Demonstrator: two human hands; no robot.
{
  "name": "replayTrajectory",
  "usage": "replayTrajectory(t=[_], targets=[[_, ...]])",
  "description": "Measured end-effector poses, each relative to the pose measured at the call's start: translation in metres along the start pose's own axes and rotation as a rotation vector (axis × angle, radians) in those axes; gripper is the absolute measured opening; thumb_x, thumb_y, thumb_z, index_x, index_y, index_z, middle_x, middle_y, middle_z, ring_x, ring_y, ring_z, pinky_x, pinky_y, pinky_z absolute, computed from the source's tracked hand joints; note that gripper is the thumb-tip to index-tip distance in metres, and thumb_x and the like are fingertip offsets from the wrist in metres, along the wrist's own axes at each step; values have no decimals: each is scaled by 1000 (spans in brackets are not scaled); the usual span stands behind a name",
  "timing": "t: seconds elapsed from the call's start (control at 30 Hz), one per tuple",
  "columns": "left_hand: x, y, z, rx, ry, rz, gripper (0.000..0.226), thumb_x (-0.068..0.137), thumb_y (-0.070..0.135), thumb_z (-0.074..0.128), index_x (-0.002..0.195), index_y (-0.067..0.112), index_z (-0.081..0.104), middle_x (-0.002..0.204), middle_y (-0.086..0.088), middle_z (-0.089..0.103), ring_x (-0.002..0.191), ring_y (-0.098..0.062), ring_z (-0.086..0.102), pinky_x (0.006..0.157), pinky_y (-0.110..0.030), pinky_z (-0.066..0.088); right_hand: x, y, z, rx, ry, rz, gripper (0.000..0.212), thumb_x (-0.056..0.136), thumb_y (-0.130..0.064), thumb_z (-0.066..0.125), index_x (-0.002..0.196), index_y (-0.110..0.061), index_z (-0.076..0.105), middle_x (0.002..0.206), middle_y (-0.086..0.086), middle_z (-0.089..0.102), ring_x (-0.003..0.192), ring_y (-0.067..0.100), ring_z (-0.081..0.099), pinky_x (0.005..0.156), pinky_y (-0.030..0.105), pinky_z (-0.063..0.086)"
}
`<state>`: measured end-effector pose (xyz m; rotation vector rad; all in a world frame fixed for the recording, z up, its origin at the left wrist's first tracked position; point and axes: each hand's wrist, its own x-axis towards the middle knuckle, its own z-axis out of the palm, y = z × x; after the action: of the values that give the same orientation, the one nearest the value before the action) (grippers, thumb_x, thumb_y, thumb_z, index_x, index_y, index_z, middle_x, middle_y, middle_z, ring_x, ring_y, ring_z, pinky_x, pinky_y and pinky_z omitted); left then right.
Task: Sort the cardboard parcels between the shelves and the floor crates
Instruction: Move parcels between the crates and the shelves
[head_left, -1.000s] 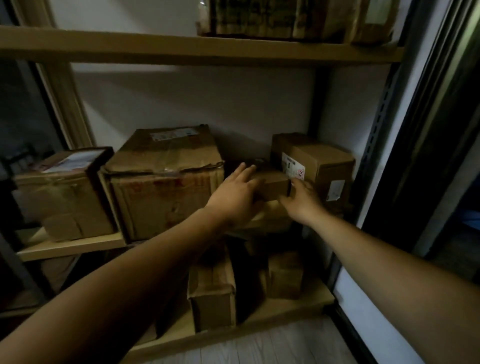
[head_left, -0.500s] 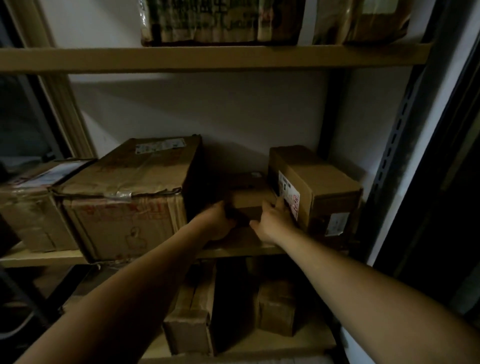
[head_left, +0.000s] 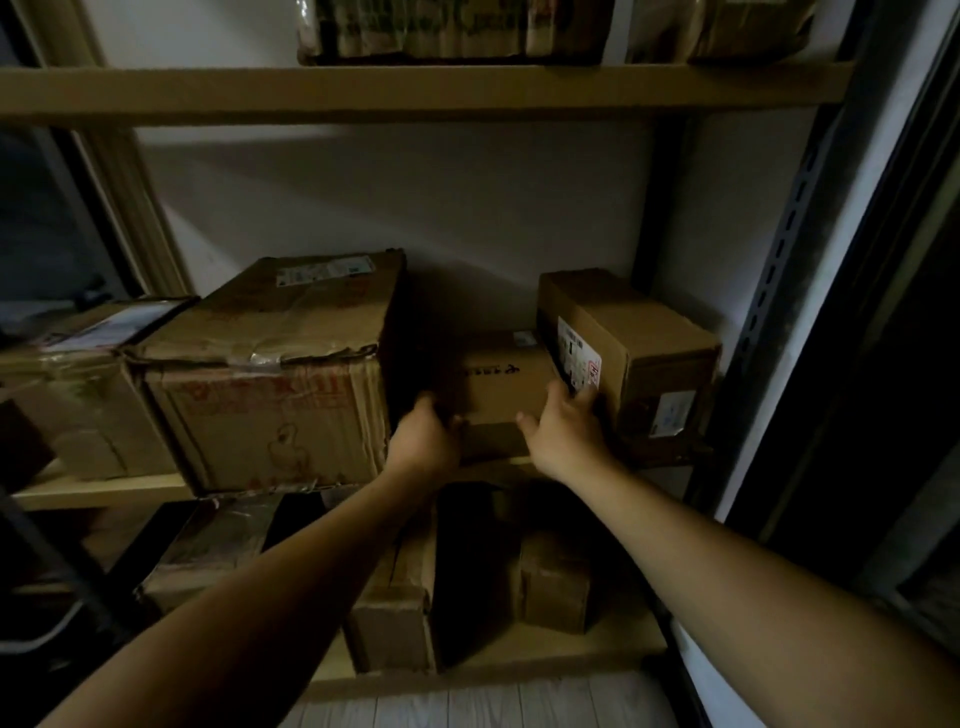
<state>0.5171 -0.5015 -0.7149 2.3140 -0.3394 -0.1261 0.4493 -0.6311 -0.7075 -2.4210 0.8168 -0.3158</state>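
A small brown cardboard parcel (head_left: 496, 387) sits on the middle shelf (head_left: 93, 491), in the gap between two bigger boxes. My left hand (head_left: 426, 434) grips its front left corner, fingers curled round the edge. My right hand (head_left: 563, 428) holds its right side, thumb on the front face and fingers slipped between it and the neighbouring box. To its left stands a large, creased carton (head_left: 270, 379) with red print. To its right stands a medium box (head_left: 639, 353) with white labels.
Another labelled box (head_left: 78, 384) stands at the far left of the middle shelf. The lower shelf (head_left: 545, 654) holds several small parcels (head_left: 395, 597). Wrapped packs (head_left: 452, 26) lie on the top shelf. A dark metal upright (head_left: 779, 249) bounds the right side; pale floor (head_left: 467, 701) lies below.
Both hands have shifted from the small parcel's top to its lower front corners and sides. The parcel now sits deeper in the gap. The view has moved closer and tilted up.
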Motion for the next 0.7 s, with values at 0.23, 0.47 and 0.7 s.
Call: replayTrajectory(t=[0.23,0.47,0.7], targets=[[-22,-13,0,-237,-26,-17,50,86,25,65,129,14,42,127,-7,44,108,-26,54,91,-42,52,-35,10,-8,133,48,70,87,89,-33,63,152,-23,4,151,8,5,133,28,35,102,38,41],[-40,-19,-7,-376,-10,104,68,80,14,70,138,22,34,130,-3,38,117,-24,48,94,-42,52,-64,20,-15,291,161,5,90,83,-22,72,150,-18,12,144,6,13,132,24,32,107,31,35],[-55,-18,-14,-570,-38,188,64,86,10,65,137,27,29,126,4,46,120,-19,50,82,-25,53,-71,21,-14,429,148,-5,95,83,-25,71,151,-30,4,150,4,22,137,23,30,108,41,34]])
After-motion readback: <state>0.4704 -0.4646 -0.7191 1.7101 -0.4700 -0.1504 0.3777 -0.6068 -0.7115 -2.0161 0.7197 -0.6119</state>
